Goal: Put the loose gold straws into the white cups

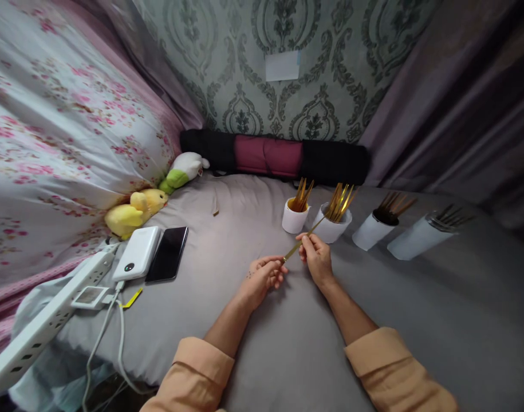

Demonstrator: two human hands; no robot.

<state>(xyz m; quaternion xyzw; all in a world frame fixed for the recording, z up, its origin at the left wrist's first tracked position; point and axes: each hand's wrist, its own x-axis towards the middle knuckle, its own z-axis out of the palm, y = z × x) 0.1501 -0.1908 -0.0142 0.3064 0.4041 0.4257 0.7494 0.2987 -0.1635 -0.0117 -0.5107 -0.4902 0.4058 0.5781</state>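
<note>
A thin gold strip (293, 250) slants up and to the right between my two hands. My left hand (262, 280) pinches its lower end between thumb and fingers. Farther along it, the fingers of my right hand (317, 260) are closed on the strip, and its far tip passes in front of a white cup (328, 232) of similar gold strips (339, 200). Just left of that cup stands a smaller white cup (294, 222) with a yellow inside, also holding gold strips (303, 193).
Two white-wrapped containers, one (369, 233) with brownish sticks and one (416, 240) with dark sticks, lean at the right. On the left lie a phone (167, 254), a power bank (137, 252), a power strip (51, 315) and plush toys (137, 213). A black-and-maroon roll (268, 157) lies behind.
</note>
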